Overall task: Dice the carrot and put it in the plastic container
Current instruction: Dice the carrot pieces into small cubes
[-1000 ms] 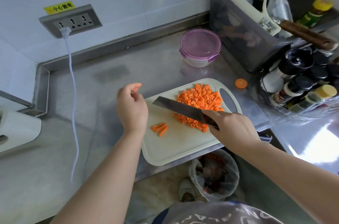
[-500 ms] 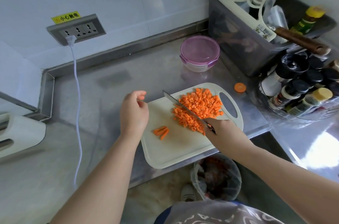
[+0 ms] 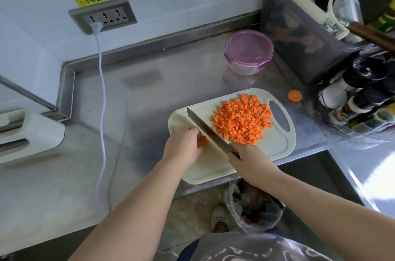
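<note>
Carrot sticks (image 3: pixel 202 141) lie on the cutting board's (image 3: pixel 275 146) left part, held under the left hand's (image 3: pixel 183 146) curled fingers. The knife (image 3: pixel 206 128), gripped by the right hand (image 3: pixel 245 160), stands just beside them. Diced carrot (image 3: pixel 242 118) heaps near the board's handle. The lidded plastic container (image 3: pixel 249 51) sits well apart behind, across bare tabletop (image 3: pixel 149 94).

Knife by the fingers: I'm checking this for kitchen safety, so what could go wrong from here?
1. The knife lies close against the left hand, which holds down the carrot sticks; a slip could nick a finger.
2. The cutting board sits near the front edge of the counter, above a waste bag; pushed diced carrot could spill off.
3. The plastic container is lidded, so it needs opening first.
</note>
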The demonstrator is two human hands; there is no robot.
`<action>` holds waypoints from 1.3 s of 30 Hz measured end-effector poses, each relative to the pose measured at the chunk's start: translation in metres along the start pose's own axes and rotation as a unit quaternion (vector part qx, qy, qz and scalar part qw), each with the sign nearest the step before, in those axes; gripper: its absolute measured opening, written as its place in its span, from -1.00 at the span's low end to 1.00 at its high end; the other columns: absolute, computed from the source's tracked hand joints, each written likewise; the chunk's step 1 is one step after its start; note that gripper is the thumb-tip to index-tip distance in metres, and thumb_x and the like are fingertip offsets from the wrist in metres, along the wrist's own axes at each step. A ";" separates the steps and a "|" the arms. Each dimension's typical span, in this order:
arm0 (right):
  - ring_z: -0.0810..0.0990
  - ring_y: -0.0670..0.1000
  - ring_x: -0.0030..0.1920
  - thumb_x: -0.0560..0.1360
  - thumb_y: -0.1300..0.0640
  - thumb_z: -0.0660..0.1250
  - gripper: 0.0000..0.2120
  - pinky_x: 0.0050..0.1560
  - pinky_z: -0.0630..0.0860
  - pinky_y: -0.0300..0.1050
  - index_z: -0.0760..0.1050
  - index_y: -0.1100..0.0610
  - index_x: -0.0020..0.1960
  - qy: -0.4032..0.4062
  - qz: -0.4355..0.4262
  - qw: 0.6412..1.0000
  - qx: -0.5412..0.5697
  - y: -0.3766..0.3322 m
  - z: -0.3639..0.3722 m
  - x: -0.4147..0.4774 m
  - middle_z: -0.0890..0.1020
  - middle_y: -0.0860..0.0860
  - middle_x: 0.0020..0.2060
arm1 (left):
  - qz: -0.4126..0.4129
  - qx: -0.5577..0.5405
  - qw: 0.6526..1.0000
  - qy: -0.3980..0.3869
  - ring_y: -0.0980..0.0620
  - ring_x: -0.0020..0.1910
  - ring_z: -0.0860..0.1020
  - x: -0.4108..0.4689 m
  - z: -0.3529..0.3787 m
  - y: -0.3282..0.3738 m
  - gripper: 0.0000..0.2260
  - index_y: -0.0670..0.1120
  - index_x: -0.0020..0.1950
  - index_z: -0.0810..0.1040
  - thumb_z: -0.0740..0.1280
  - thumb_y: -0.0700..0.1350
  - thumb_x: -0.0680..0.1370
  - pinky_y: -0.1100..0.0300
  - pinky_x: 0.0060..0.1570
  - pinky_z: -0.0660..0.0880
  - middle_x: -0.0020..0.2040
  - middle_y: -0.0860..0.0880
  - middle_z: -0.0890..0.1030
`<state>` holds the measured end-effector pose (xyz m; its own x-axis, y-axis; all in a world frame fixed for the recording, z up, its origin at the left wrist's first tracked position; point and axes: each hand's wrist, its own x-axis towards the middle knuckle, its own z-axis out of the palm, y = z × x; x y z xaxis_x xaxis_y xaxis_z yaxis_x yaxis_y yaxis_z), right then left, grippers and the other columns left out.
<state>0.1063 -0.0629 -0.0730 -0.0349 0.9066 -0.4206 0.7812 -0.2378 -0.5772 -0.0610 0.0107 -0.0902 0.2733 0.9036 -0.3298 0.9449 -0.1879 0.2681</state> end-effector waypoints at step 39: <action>0.57 0.07 -0.14 0.61 0.11 0.11 -0.65 -0.09 0.56 0.01 0.38 0.04 0.38 -0.001 0.033 0.999 -0.010 -0.003 0.004 -0.010 0.55 0.01 -0.13 | -0.091 -0.197 0.974 0.067 -0.04 -0.07 0.56 -0.012 0.019 0.014 -0.93 -0.03 -0.04 0.54 0.38 -0.13 0.49 0.09 -0.11 0.53 0.00 -0.01 0.52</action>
<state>0.1017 -0.0724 -0.0692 0.0164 0.8880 -0.4595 0.7937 -0.2911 -0.5342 -0.0476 -0.0101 -0.0998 0.0559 0.9553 -0.2904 0.8259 0.1192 0.5510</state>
